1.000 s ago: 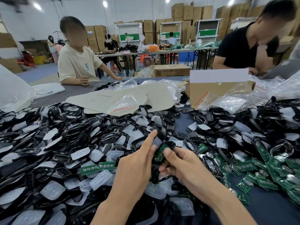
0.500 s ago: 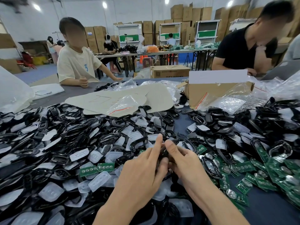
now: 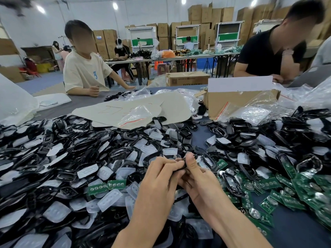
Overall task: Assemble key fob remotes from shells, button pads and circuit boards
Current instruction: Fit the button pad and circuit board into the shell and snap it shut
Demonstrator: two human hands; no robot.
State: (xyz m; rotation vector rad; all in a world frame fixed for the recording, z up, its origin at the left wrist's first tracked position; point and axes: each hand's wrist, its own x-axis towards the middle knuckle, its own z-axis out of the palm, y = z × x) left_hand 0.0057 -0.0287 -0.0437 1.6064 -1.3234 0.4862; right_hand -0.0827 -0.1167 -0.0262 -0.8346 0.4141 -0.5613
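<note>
My left hand (image 3: 162,173) and my right hand (image 3: 197,179) meet above the table's middle and squeeze a black key fob shell (image 3: 184,162) between them. Both hands have fingers curled round it, and my right thumb presses on its top. The shell is mostly hidden by the fingers; what sits inside it cannot be seen. Heaps of black shells (image 3: 59,154) and translucent button pads (image 3: 87,173) cover the table on the left. Green circuit boards (image 3: 302,190) lie piled at the right, and two more boards (image 3: 107,187) rest left of my hands.
A cardboard box (image 3: 232,102) with plastic bags stands at the back right. Flat cardboard sheets (image 3: 125,111) lie at the back middle. Two people sit across the table, one at the left and one at the right. The blue-grey table (image 3: 293,228) shows bare at the front right.
One second ago the green board showed in the shell between my fingers. My hands have since closed together over the shell, and the board is hidden.
</note>
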